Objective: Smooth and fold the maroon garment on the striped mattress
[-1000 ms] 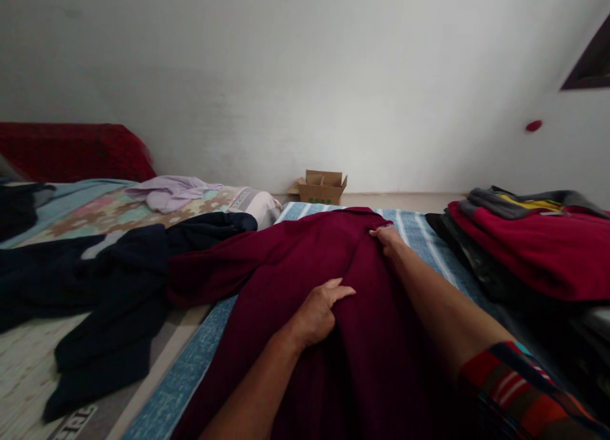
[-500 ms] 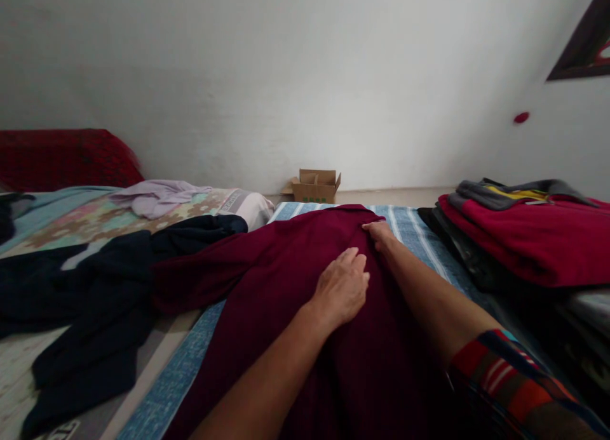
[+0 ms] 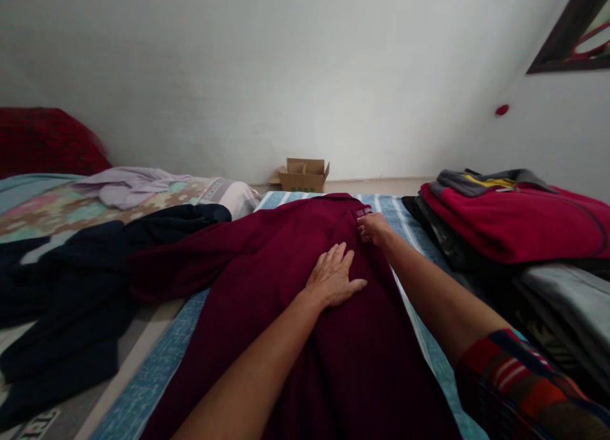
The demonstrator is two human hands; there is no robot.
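Note:
A maroon long-sleeved garment [image 3: 267, 287] lies spread over a blue striped sheet [image 3: 147, 376], with one sleeve stretched out to the left. My left hand [image 3: 331, 275] rests flat on the middle of the cloth, fingers apart. Further up, at the garment's right edge near the top, my right hand [image 3: 374, 227] is closed on the maroon fabric. A small patterned bit of cloth shows just above those fingers. The sleeve's end reaches a dark navy garment [image 3: 71, 300] lying crumpled on the left.
A stack with a folded red and grey garment [image 3: 515, 218] on top stands to the right. Beyond the bed, by the wall, is an open cardboard box [image 3: 302, 175]. A lilac cloth [image 3: 128, 186] lies on the flowered bedding at the back left.
My left hand has flattened onto the cloth with its fingers spread. My right hand has drawn slightly back with the edge it grips, and the garment's right side has shifted left, baring striped sheet.

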